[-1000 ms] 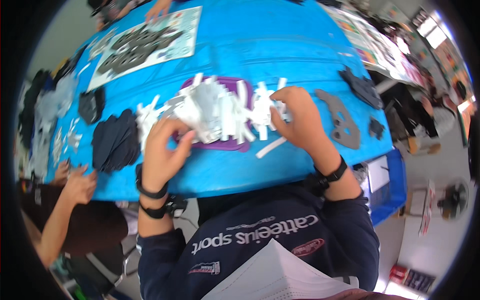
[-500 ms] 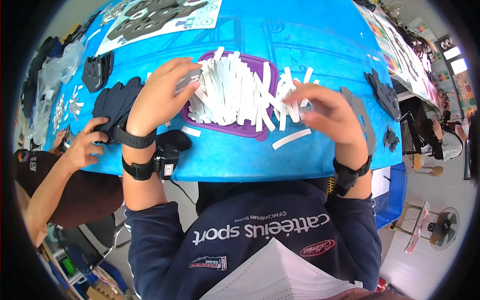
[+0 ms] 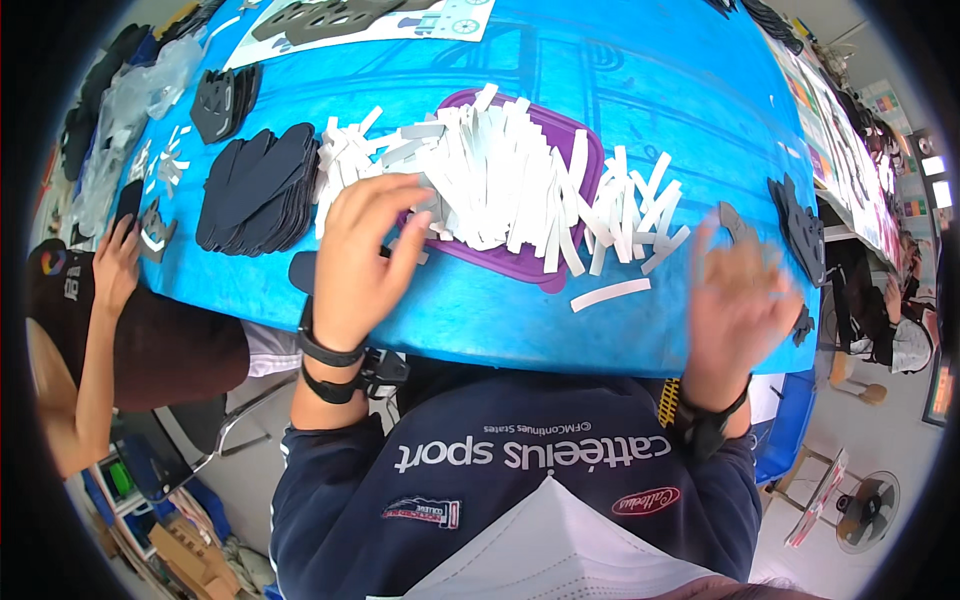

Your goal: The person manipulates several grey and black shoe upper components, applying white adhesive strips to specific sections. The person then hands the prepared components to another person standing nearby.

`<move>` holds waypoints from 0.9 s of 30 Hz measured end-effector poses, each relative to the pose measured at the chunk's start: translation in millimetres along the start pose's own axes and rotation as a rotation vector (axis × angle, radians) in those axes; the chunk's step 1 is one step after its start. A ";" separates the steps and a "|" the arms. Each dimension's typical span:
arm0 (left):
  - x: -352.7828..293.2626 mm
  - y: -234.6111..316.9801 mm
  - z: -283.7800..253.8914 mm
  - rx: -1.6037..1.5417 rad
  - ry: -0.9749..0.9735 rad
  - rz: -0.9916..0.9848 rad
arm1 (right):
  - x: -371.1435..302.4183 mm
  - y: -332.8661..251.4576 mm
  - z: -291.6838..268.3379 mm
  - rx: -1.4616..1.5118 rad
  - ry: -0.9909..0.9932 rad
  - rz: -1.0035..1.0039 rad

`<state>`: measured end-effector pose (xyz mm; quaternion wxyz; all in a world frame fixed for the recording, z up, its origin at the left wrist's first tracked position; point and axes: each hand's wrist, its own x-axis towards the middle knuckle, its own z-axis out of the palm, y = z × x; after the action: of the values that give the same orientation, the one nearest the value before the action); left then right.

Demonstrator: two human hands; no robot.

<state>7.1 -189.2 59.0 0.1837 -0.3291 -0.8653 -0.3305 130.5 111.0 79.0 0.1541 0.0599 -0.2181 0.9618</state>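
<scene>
A heap of white paper-like strips (image 3: 490, 180) fills a purple tray (image 3: 583, 160) and spills past both its sides onto the blue table. My left hand (image 3: 360, 240) hovers at the tray's near left edge. Its fingers are curved, with a gap between thumb and forefinger and nothing seen in it. To the right, my right hand (image 3: 740, 305) is smeared by motion beside a flat dark grey piece (image 3: 738, 222); whether it holds anything does not show. One loose strip (image 3: 610, 294) lies before the tray. Left of the heap stands a stack of black flat pieces (image 3: 258, 190).
More black cut pieces (image 3: 222, 103) sit at the far left and others (image 3: 797, 225) at the right edge. A printed sheet (image 3: 440, 25) with dark pieces lies at the back. On the left, a co-worker's hand (image 3: 117, 262) holds a dark piece.
My left hand has drawn back toward me from the heap. My right hand has moved right, away from the strips. The co-worker's hand has left the black stack.
</scene>
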 end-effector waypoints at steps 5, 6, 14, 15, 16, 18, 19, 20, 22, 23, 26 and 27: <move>-12.6 20.9 22.6 -0.134 -0.166 0.125 | 50.3 -46.1 -45.5 -0.352 -0.124 -0.213; -14.1 22.4 25.8 -0.123 -0.195 0.129 | 53.5 -53.1 -50.4 -0.520 -0.114 -0.175; -13.8 19.7 31.3 -0.037 -0.336 0.210 | 53.7 -65.8 -27.1 -1.987 -0.677 0.310; -13.2 18.3 28.2 -0.034 -0.340 0.211 | 53.2 -61.2 -27.3 -2.064 -0.765 0.366; -12.5 16.7 24.7 -0.032 -0.345 0.210 | 53.2 -57.8 -28.1 -2.121 -0.761 0.357; -11.8 13.4 18.3 -0.046 -0.372 0.182 | 54.7 -51.7 -33.5 -2.270 -0.787 0.405; -11.5 11.7 15.8 -0.045 -0.368 0.179 | 57.8 -49.4 -37.0 -2.411 -0.897 0.272; -11.2 10.0 13.7 -0.034 -0.377 0.162 | 60.4 -46.5 -40.5 -2.479 -0.950 0.201; -11.5 7.5 11.1 -0.028 -0.359 0.139 | 68.3 -40.8 -47.0 -2.617 -1.058 0.035; -11.6 6.3 10.6 -0.040 -0.339 0.140 | 73.2 -37.5 -49.9 -2.610 -1.100 0.046; -11.6 4.5 9.8 -0.048 -0.334 0.077 | 87.6 -25.7 -58.9 -2.548 -1.219 0.030; -11.0 4.6 9.4 -0.044 -0.326 0.063 | 92.3 -21.8 -62.0 -2.513 -1.249 0.019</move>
<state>17.3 -185.0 48.4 0.0438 -0.4092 -0.8655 -0.2856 47.4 181.8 49.0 -0.0233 0.2945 -0.9537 -0.0573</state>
